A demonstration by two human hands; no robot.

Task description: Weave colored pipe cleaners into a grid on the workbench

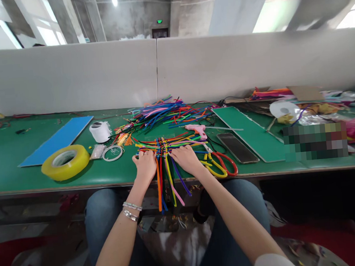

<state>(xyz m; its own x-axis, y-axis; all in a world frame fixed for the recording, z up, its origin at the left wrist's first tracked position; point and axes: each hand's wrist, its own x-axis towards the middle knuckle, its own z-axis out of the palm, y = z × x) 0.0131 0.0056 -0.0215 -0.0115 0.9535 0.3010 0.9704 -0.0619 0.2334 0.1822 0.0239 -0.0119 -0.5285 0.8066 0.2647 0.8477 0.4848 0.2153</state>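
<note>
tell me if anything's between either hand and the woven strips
Nothing visible: the left hand and right hand are both on the woven strips. The scissors lie beside the right hand, not between.

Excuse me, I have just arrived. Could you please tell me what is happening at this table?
A person sits at the table with both hands on a weave of coloured strips. The left hand is at its left part, the right hand at its right. Some strip ends hang over the near edge. Loose strips lie in a pile behind. The glue gun, scissors and phone lie to the right, the tape to the left.
</note>
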